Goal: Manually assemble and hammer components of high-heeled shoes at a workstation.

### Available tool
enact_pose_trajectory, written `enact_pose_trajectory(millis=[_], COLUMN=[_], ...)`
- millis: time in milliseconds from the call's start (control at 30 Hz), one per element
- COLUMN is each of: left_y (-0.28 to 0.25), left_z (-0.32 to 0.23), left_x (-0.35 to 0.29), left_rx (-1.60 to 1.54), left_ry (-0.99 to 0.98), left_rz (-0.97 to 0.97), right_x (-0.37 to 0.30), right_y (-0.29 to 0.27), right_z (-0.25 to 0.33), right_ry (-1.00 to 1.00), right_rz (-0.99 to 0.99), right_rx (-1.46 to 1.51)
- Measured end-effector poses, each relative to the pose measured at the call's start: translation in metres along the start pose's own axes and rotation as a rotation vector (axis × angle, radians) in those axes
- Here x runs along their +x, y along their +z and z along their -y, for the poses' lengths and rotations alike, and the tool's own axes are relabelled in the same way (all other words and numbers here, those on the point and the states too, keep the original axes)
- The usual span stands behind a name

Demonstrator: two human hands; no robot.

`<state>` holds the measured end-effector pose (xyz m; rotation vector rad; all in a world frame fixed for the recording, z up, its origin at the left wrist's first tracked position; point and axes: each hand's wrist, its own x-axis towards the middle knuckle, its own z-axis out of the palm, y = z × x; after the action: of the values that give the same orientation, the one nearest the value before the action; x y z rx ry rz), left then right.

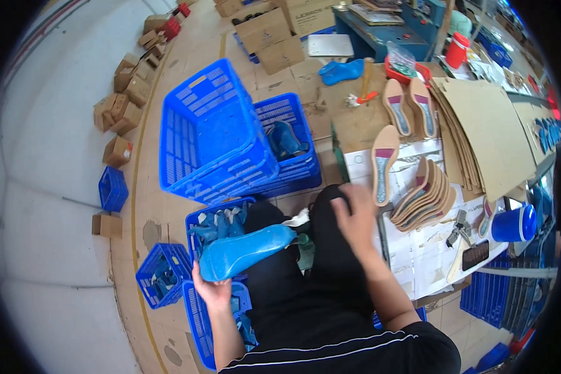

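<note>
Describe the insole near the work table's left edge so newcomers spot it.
Go to the brown work table right of the picture's middle. Near its left edge, partly on white paper, lies a tan insole with a purple patch. Unlike the pair of insoles above and the fanned stack below, it lies by itself.

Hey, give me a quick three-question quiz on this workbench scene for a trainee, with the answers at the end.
1. Multiple choice: what does the left grip hold?
A) a blue shoe last
B) a cardboard sheet
C) a red container
2. True or false: the right grip is holding a brush.
3. Fill in the blank: the overlapping row of insoles lies on the table to the person's ____.

Key:
1. A, gripped near one end.
2. False; the right grip looks empty, though blurred, and the brush lies on the table.
3. Right.
</note>
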<state>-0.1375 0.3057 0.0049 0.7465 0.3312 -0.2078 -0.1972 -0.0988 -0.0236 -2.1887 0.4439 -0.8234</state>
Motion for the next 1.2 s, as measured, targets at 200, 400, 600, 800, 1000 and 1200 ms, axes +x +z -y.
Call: enact_pose_trajectory(millis=[200,400,600,800,1000,1200], left_y=[0.013,-0.008,-0.012,-0.002,0.006,0.011], left_z=[0.005,-0.004,-0.017,-0.027,-0.021,-0.034], left_x=[0.006,0.006,0.001,-0.001,0.003,0.002], left_rx=[0.02,0.113,0.256,0.214,0.079,0.352], left_ry=[0.04,0.086,0.114,0.055,0.038,0.0], left_rz=[-0.012,0.096,0.234,0.36,0.299,0.19], right_x=[-0.022,-0.02,-0.021,-0.016,-0.001,0.012], right_y=[-0.011,-0.012,-0.019,-0.009,0.037,0.042], right_z=[-0.103,-0.103,-0.079,0.048,0.153,0.167], right_ry=[0.186,0.171,0.114,0.28,0.24,-0.139], right_rz=[0.108,0.072,0.013,-0.349,0.496,0.524], right_rx=[-0.586,-0.401,-0.477,0.68,0.499,0.004])
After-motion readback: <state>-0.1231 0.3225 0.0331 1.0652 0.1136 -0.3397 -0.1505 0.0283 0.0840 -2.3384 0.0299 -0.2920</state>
